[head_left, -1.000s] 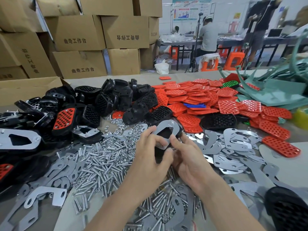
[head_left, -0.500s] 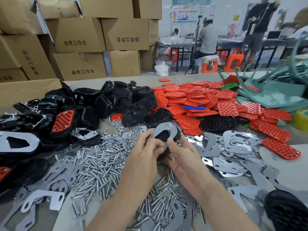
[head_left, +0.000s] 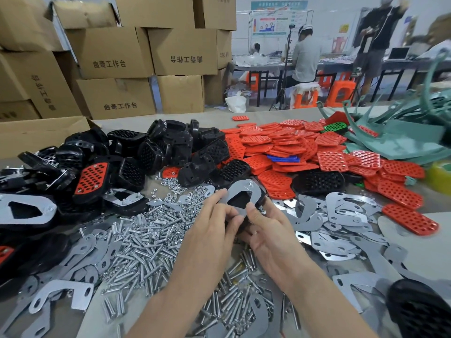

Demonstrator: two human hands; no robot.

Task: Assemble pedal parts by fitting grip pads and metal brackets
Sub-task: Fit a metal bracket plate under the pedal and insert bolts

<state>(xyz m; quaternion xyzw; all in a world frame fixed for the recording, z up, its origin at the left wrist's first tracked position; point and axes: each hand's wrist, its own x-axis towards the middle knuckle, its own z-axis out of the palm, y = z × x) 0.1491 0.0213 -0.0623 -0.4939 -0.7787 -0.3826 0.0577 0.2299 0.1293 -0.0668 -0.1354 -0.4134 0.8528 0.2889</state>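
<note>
**While both hands pinch it, the bracket settles onto the pedal**

Since a second ago, the metal bracket has come to lie flatter on the black pedal body, with a bolt showing at its far tip. Seating looks nearly done. The left hand and right hand pinch its near edge, held above the desk. The stacked cardboard boxes behind are closed, so their contents are unseen.

One left hand and one right hand hold one black pedal body bearing one metal bracket. Upper right: dozens of red grip pads, one blue pad, one green pad. Right centre: dozens of loose brackets. Lower centre: bolts beyond counting. Top right: three people.
</note>
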